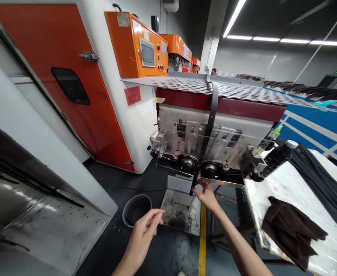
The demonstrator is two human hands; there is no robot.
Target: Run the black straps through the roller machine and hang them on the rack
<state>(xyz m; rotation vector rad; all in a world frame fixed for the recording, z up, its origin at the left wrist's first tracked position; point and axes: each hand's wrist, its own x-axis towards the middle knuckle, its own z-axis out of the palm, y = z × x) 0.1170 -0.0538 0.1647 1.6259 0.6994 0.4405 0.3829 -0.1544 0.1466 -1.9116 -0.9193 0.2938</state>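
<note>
A dark leather strap [212,115] hangs from the perforated top [237,90] of a grey and maroon machine [214,130], passing down between two black rollers [199,166]. My right hand [206,194] reaches up under the rollers, fingers pinched on the strap's lower end. My left hand [145,226] hovers lower and to the left, fingers loosely curled and apart, holding nothing. It is above the dark floor near a grey bucket [136,209].
An orange and white cabinet machine [79,84] stands at left. A metal tray [182,216] with dark scraps sits under the rollers. At right, a white table [298,199] holds a dark bottle [275,159], folded brown cloth [292,230] and black straps [324,180].
</note>
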